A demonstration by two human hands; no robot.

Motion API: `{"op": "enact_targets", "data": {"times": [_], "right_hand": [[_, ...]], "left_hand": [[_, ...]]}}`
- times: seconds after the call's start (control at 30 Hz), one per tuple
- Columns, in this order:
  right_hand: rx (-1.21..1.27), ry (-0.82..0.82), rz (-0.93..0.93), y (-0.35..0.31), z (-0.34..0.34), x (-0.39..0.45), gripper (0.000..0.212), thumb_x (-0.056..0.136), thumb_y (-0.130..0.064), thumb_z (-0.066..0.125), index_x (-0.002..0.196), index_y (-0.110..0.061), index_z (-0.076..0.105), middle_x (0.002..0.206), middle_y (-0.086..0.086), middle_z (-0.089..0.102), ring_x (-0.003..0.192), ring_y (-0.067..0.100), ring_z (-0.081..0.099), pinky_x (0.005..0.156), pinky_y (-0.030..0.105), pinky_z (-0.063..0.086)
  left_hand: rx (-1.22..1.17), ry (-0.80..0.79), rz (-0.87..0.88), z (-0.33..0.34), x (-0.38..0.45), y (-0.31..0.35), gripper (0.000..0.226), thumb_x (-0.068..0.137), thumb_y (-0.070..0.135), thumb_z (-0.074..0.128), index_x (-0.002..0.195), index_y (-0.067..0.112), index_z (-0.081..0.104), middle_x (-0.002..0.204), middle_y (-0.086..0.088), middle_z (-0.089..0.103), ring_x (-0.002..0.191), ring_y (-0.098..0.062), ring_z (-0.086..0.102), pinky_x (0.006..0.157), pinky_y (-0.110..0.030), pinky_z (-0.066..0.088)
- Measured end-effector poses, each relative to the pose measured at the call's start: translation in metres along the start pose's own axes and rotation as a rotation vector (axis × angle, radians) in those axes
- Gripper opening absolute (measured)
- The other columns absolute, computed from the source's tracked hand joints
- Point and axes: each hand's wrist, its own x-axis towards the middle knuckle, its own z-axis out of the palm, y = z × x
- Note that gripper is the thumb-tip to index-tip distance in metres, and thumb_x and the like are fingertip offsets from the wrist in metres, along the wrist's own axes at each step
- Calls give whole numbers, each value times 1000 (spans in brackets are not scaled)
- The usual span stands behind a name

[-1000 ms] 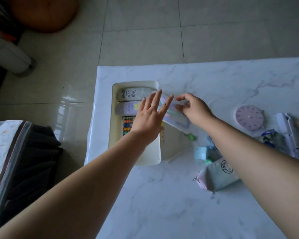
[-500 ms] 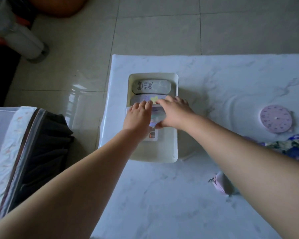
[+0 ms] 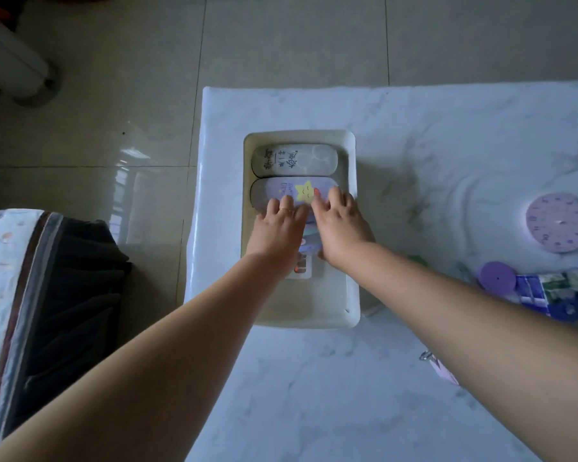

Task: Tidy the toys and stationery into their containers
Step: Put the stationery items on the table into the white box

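1. Cream plastic bin (image 3: pixel 353 228) on marble desk (image 3: pixel 314 378), near desk's left edge; grey pencil case with printed characters (image 3: pixel 294 160) at far end inside, purple star-print pencil case (image 3: pixel 281 195) just near of it, touching.
2. Left hand (image 3: pixel 276 236) and right hand (image 3: pixel 339 233) both inside bin, side by side, pressing flat card-like item (image 3: pixel 303 258) down against purple case.
3. Left fingers (image 3: pixel 286 205) extended, flat, tips resting on purple case; no wrap-around grasp visible. Right fingers (image 3: pixel 336 198) curled over item's right edge; cannot tell whether pinching or only pushing.
4. Flat item mostly hidden under hands; looks thin, light, probably slightly bendy, so best held by long edges, not by middle.
5. Pencil cases look rigid, smooth, likely slippery; easiest taken across short width.
6. Still out on desk at right: lilac toy clock (image 3: pixel 559 223), purple disc (image 3: pixel 497 278), blue patterned packets (image 3: pixel 554 291), pink pouch with zip pull (image 3: pixel 442 370) near right forearm.
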Motion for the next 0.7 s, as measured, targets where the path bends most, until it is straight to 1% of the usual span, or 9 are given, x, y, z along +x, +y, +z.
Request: {"op": "enact_targets", "data": {"times": [0.07,0.17,0.23,0.3,0.37,0.5,0.57,0.7], "right_hand": [[6,-5,-11,0,2,-1,72,79,-15,69,140,-9,30,135,16,34,122,34,39,101,36,37],[12,6,-16,-2,2,-3,51,86,-7,55,132,-7,36,133,16,39,122,34,40,102,36,36],[23,21,-12,-2,2,-5,44,86,-1,48,129,-6,39,131,17,42,121,35,41,102,37,36],[43,41,-20,-2,2,-9,40,86,1,45,126,-5,42,130,17,43,121,35,42,102,36,34],[82,69,-41,-1,0,-18,38,86,1,45,124,-6,45,128,16,44,121,33,41,101,36,34],[161,198,-101,12,-4,-47,38,84,-2,52,121,-10,50,123,11,47,116,31,43,93,35,37],[164,241,-84,31,-6,-67,42,82,-3,55,123,-11,51,121,11,48,113,32,45,91,37,39],[166,227,32,76,-2,-102,39,82,-3,55,120,-12,52,122,12,47,115,33,44,92,39,41]], "left_hand": [[-75,-31,-7,5,-5,-2,66,80,18,67,138,19,36,129,-8,37,115,-29,38,84,-40,48],[-40,-4,-36,10,-12,-5,61,81,13,61,136,21,36,130,-7,39,118,-30,38,89,-39,46],[-45,-8,-78,9,-13,-4,63,80,9,61,136,22,36,129,-7,38,119,-30,37,88,-39,47],[-39,-38,-103,6,-14,-1,67,78,9,65,137,21,35,129,-8,38,120,-30,37,86,-38,47],[-27,-53,-109,1,-16,5,71,77,16,71,137,20,34,130,-9,38,121,-30,37,87,-37,46],[-68,28,-110,-10,-25,28,61,80,21,69,133,20,39,128,-9,41,119,-29,39,84,-38,45],[-77,68,-89,-16,-32,49,59,83,24,68,134,20,39,128,-10,42,118,-30,39,85,-38,46],[-88,112,-42,-23,-41,96,60,85,27,65,138,18,37,130,-11,42,120,-32,39,87,-42,45]]}}
